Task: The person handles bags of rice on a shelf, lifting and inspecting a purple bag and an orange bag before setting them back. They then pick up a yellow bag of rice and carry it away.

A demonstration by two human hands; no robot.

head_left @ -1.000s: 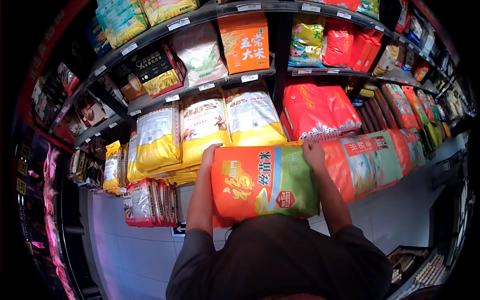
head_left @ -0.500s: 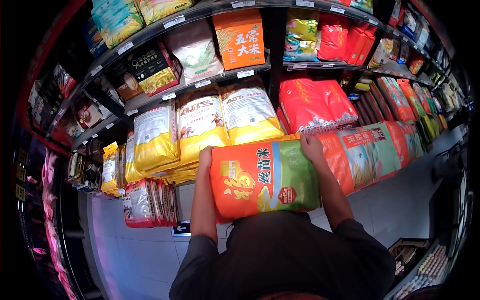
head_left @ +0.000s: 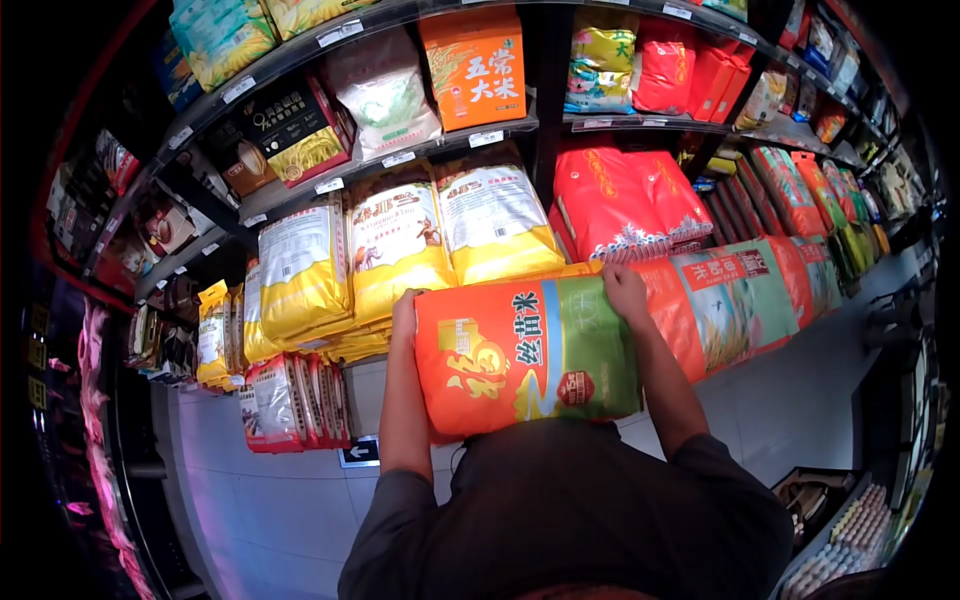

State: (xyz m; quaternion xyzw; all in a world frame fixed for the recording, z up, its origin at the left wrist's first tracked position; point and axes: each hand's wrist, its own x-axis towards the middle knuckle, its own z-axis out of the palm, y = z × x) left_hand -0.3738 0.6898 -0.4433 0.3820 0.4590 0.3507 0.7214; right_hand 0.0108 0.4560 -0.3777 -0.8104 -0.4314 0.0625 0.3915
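A big orange and green rice bag [head_left: 527, 360] lies across in front of my torso, its printed face turned up. My left hand [head_left: 405, 308] grips its left far corner, with the fingers mostly hidden beyond the edge. At the right far corner, my right hand [head_left: 624, 290] holds the bag the same way. Just beyond the bag are yellow and white rice bags [head_left: 400, 235], stacked on the low shelf. Close to my right forearm lie orange and green rice bags [head_left: 735, 295] in a row.
Red rice bags [head_left: 632, 205] fill the shelf beyond my right hand. An orange rice box [head_left: 473, 70] stands on the shelf above. Red-edged packs [head_left: 290, 405] sit low at the left. Trays of eggs [head_left: 850, 530] are at lower right, and a floor arrow sign [head_left: 359, 452] lies left.
The view has shifted slightly, so the shelves sit a little further left. Both hands keep their hold on the rice bag, which stays in front of my body.
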